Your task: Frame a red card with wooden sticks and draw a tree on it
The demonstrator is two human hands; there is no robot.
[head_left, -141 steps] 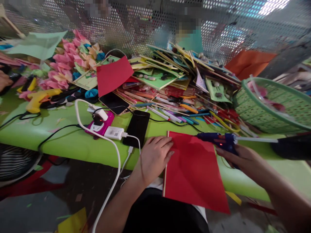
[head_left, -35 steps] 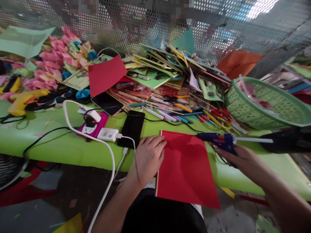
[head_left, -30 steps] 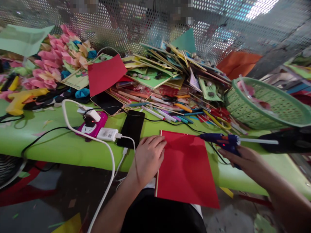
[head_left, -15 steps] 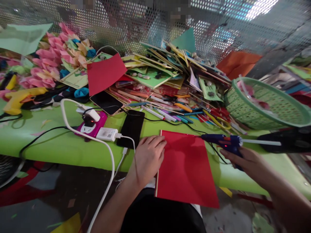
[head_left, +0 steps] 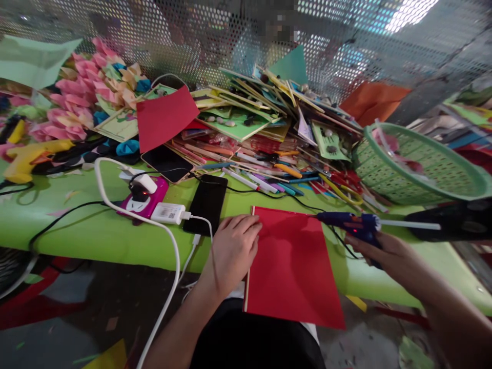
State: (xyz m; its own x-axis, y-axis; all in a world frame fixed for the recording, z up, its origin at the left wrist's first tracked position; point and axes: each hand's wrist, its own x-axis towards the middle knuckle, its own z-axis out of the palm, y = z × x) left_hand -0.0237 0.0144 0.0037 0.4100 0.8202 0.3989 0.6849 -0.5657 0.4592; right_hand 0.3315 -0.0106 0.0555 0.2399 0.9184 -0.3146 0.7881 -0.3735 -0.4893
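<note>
A red sheet of paper on a board (head_left: pixel 292 266) lies over the near edge of the green table (head_left: pixel 77 225). My left hand (head_left: pixel 234 248) rests flat on its left edge, fingers stretched out. My right hand (head_left: pixel 384 251) is wrapped round the grip of a blue glue gun (head_left: pixel 348 223). The gun's nozzle points left, at the sheet's upper right corner, and a white glue stick juts from its back.
A black phone (head_left: pixel 206 202) and a pink power strip (head_left: pixel 144 197) with a white cable lie left of the sheet. Behind are a heap of cards and pens (head_left: pixel 265 138), pink paper flowers (head_left: pixel 88 97), a yellow glue gun (head_left: pixel 26 159) and a green basket (head_left: pixel 418 164).
The blue glue gun and my right hand have shifted slightly right, away from the red sheet. My left hand has stayed on the sheet's left edge.
</note>
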